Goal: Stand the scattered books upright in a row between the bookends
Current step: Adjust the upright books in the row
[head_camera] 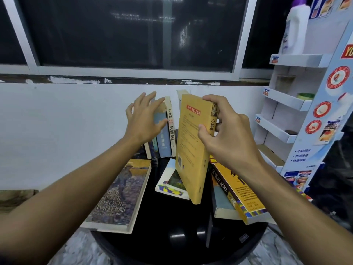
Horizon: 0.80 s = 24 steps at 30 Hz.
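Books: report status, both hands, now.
Right hand shut on yellow book, held upright above table. Left hand open, bracing standing row. Four books still flat, painting-cover book nearest. Nothing blocking the gap.

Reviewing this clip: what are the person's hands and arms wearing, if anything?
Nothing visible. Both forearms are bare all the way to the frame edge, with no sleeves showing. The left hand and right hand have no gloves, and no rings, watch or wristbands can be seen. Fingernails look short and unpainted.

Upright books [165,131] at table [172,222] rear; handbook [119,196] front-left; stacked books [236,196] right; held book [193,148] between.
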Each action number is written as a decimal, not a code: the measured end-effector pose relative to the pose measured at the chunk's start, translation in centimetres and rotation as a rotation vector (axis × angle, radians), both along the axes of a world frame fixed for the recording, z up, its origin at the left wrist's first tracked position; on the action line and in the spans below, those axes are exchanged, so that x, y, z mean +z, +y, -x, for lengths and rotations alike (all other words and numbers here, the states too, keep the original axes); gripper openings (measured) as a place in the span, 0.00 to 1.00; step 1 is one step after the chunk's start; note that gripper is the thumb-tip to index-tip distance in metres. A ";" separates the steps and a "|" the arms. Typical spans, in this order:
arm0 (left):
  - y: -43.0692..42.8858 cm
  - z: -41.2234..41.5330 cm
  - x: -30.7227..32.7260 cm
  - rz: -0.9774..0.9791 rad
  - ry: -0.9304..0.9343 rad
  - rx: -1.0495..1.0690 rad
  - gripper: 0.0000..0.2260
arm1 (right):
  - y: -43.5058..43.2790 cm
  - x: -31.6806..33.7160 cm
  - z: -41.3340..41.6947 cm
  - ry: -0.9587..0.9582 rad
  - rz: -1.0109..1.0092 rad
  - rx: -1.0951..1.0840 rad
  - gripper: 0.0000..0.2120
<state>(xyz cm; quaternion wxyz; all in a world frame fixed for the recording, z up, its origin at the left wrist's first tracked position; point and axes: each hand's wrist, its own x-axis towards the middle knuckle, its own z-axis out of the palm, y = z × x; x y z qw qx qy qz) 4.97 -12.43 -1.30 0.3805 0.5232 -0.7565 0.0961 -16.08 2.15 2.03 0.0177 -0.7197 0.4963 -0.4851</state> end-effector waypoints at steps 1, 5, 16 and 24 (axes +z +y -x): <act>-0.7 0.2 0.4 -0.039 -0.040 0.016 0.32 | -0.2 0.1 -0.1 0.004 -0.008 0.006 0.26; -3.0 1.0 1.0 -0.138 -0.182 0.061 0.32 | -1.1 0.6 -0.3 0.040 -0.026 -0.002 0.26; -4.5 1.5 0.2 -0.086 -0.097 0.090 0.23 | -3.4 2.0 -0.5 0.128 -0.068 -0.047 0.26; -5.3 1.1 -0.5 -0.052 -0.051 0.127 0.21 | -5.5 3.5 -1.6 0.178 -0.055 -0.073 0.25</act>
